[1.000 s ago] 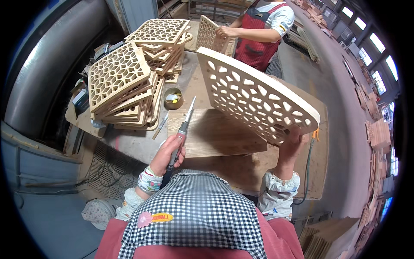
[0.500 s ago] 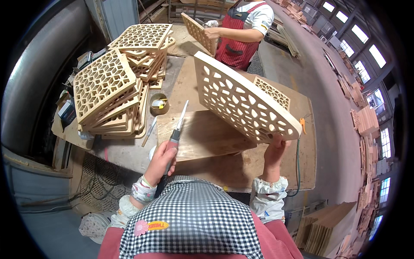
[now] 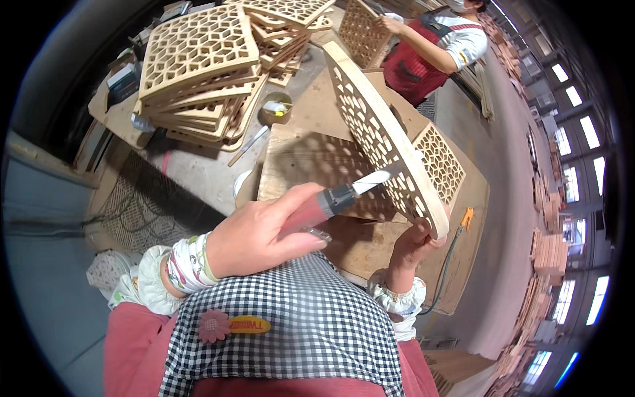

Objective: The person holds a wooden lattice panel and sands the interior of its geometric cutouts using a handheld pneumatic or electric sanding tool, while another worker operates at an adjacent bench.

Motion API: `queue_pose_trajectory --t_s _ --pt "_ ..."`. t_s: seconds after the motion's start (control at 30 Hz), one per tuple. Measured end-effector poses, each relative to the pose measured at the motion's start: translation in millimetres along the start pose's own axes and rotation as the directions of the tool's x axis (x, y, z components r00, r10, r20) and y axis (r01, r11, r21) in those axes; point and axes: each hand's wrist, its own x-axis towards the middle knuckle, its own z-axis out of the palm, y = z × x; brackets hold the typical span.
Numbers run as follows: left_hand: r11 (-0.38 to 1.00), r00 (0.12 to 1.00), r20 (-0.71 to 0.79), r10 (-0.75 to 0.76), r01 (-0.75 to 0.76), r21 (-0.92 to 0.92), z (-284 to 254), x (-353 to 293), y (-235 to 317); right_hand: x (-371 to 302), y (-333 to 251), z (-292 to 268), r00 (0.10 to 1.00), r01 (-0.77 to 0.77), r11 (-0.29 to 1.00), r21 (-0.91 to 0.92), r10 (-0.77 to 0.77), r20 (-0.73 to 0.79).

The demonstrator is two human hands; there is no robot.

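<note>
My left hand [image 3: 264, 231] is closed around the handle of a red-and-grey hand tool [image 3: 338, 197] with a black collar and a tapered pale blade. The blade's end is at the openwork face of a wooden lattice panel [image 3: 382, 129]; I cannot tell if it touches. Gripped at its near lower corner by my right hand [image 3: 413, 248], the panel tilts up on edge over the bench. Beneath it lies a plain wooden board [image 3: 291, 162], dappled with light and shadow. A second, smaller-looking lattice panel [image 3: 440, 162] shows behind the held one.
Stacked lattice panels [image 3: 198, 53] fill the bench's left side. A round tin [image 3: 274, 109] and a slim pale-bladed tool [image 3: 248, 145] lie beside them. An orange-tipped air gun [image 3: 467, 218] with a hose is at right. Across the bench, a co-worker [image 3: 423, 53] holds another panel.
My left hand has raised the tool and swung its blade rightward to the panel. The held panel has turned more edge-on. The view has shifted.
</note>
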Motion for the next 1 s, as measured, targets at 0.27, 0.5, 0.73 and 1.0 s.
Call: queue_pose_trajectory --t_s 0.27,0.5,0.73,1.0 --pt "0.975 0.990 -0.139 0.037 -0.006 0.222 17 9 2 -19 19 -8 0.999 0.038 0.999 0.019 -0.037 -0.028" --pt "0.981 0.987 -0.160 -0.014 0.045 0.190 28 7 -3 -16 34 -15 0.996 0.047 0.996 0.081 -0.041 -0.074" --pt "0.971 0.984 0.047 -0.173 0.178 -0.158 18 -29 -23 16 29 -32 0.999 -0.013 0.995 0.095 0.016 -0.030" --pt "0.980 0.987 0.012 -0.158 0.158 -0.123 18 -3 -17 4 42 -40 0.998 -0.064 0.972 0.225 0.068 -0.010"
